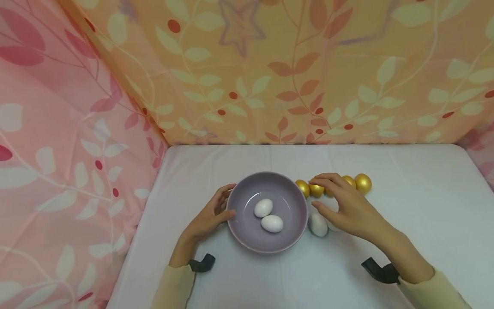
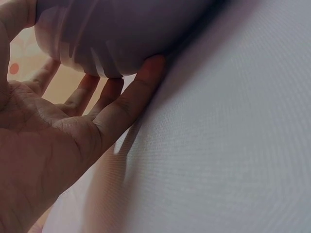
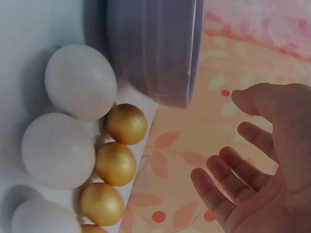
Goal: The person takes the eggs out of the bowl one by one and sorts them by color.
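Observation:
A round mauve bowl (image 1: 287, 201) stands on the white cloth with two white eggs (image 1: 272, 224) lying inside. My left hand (image 1: 208, 219) grips its left side, thumb over the rim and fingers spread along the outer wall (image 2: 116, 39). Over the eggs to the right of the bowl is my right hand (image 1: 353, 212), holding nothing, with thumb and fingers apart. Beneath it several white eggs (image 3: 58, 150) sit in a row, partly hidden by the hand in the head view. Behind them runs a row of shiny gold balls (image 3: 115, 163), the nearest close to the bowl.
The table (image 1: 293, 279) is covered with a white cloth. A yellow leaf-patterned curtain (image 1: 247, 77) hangs along its back edge, and a pink one (image 1: 69, 141) on the left. A dark strap piece (image 1: 382, 272) sits at the right wrist, another (image 1: 203, 263) at the left.

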The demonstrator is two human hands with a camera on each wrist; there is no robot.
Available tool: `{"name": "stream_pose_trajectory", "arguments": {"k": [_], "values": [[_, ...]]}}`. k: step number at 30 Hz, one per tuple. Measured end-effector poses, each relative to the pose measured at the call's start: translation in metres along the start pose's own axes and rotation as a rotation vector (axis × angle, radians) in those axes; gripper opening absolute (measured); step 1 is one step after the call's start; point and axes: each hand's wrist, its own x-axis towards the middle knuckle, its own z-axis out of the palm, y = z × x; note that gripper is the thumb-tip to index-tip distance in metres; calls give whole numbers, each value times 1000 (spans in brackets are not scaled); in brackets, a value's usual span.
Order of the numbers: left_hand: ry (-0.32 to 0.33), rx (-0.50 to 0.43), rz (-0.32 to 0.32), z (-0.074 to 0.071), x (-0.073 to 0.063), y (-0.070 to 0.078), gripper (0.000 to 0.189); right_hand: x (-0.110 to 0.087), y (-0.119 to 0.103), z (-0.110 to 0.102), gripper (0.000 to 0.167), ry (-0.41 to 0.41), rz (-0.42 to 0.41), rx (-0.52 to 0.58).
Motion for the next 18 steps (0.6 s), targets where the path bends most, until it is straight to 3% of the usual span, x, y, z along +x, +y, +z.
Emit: {"name": "stream_pose_trajectory", "arguments": {"k": [7, 18], "values": [[2, -6, -9, 2, -1, 0, 74, 19, -12, 4, 47, -73, -85, 6], [2, 7, 0, -1, -1, 0, 74, 49, -26, 23, 37, -239, -153, 50]]}}
